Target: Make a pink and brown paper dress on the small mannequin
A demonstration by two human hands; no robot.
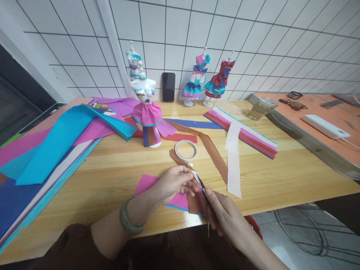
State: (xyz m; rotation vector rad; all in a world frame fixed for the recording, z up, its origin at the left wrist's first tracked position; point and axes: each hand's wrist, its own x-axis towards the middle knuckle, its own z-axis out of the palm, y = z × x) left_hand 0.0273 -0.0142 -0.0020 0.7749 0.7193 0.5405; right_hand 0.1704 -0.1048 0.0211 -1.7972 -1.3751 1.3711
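Note:
My right hand (222, 208) grips dark-handled scissors (203, 186), their blades pointing up and left at a small white strip (194, 173). Thumb and forefinger of my left hand (178, 183) pinch that strip; its other fingers are loosely curled. Beneath both hands lies pink crepe paper (147, 183) with a blue edge, and a brown piece (195, 204) across it. Just beyond my fingertips a roll of tape (186, 150) rests flat. Behind it stands a small white dress form (143, 90) in a pink skirt (147, 113) with a blue hem.
Layered crepe sheets (56, 146) cover the left side. A brown strip (215, 152), a white strip (234, 168) and a striped stack (244, 133) lie to the right. Dressed forms (197, 77), a phone (168, 87) and a cup (260, 108) stand farther back.

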